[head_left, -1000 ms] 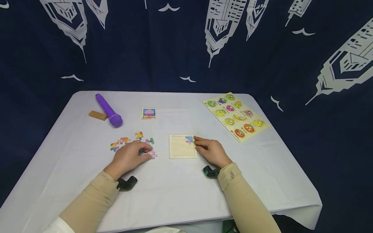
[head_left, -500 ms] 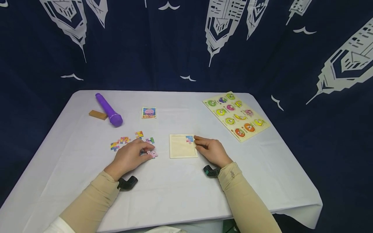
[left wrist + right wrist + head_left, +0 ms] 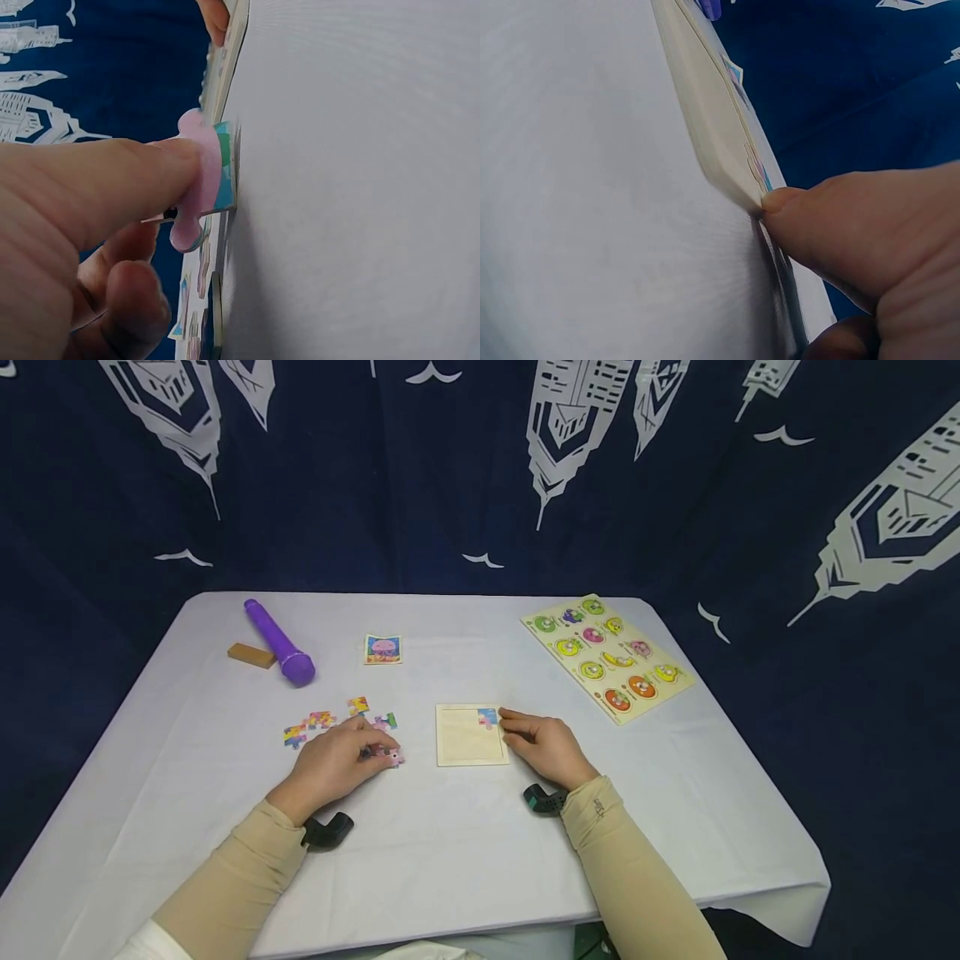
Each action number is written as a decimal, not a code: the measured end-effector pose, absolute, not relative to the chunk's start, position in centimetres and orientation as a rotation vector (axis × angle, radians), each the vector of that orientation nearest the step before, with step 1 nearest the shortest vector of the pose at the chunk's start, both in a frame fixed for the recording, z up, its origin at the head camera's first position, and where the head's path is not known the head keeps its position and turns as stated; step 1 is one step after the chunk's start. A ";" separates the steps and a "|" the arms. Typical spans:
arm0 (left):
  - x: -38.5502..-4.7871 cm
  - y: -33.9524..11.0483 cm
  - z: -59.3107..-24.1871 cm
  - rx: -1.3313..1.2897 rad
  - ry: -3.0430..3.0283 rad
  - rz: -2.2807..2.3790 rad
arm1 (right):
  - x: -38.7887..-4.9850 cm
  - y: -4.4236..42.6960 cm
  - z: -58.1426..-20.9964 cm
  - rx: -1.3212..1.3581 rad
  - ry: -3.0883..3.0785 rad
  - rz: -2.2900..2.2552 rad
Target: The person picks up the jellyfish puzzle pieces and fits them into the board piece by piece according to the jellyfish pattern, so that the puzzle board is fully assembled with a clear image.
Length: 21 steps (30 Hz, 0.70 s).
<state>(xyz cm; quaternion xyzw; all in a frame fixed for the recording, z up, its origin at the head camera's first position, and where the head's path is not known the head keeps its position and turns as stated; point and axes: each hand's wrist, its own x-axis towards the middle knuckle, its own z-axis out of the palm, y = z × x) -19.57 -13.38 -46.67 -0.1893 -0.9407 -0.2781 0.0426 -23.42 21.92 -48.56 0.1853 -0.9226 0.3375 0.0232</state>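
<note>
My left hand [image 3: 336,760] pinches a pink jigsaw piece [image 3: 201,176] with blue and green at one edge. In the left wrist view the thumb lies across its face, and the piece stands tilted close to the cloth. Several other jigsaw pieces [image 3: 318,720] lie around and behind that hand, partly hidden by it. To the right is a square, cream puzzle board [image 3: 468,743], with one blue and pink piece [image 3: 487,718] in its upper right corner. My right hand [image 3: 551,750] holds the board's right edge with thumb and index finger; the right wrist view shows the thumb against the rim.
A small picture card [image 3: 383,650] lies farther back. At the back left, a purple toy microphone [image 3: 281,643] rests beside a brown strip [image 3: 251,656]. A fruit picture board [image 3: 607,660] lies at the back right. White cloth covers the table [image 3: 450,860]; a dark blue curtain [image 3: 412,477] hangs behind.
The pink piece tilts slightly in my left hand's fingers, while the hand stays in place. My right hand and the puzzle board have not visibly moved.
</note>
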 end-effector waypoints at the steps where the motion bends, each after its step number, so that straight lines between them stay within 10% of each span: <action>1: -19.6 -13.4 -46.7 -0.578 -2.868 -0.854 | -23.4 21.9 -48.6 0.575 -2.856 1.046; 21: -20.1 -13.3 -46.7 -0.245 -2.600 -1.624 | -23.4 21.9 -48.6 0.567 -2.853 1.050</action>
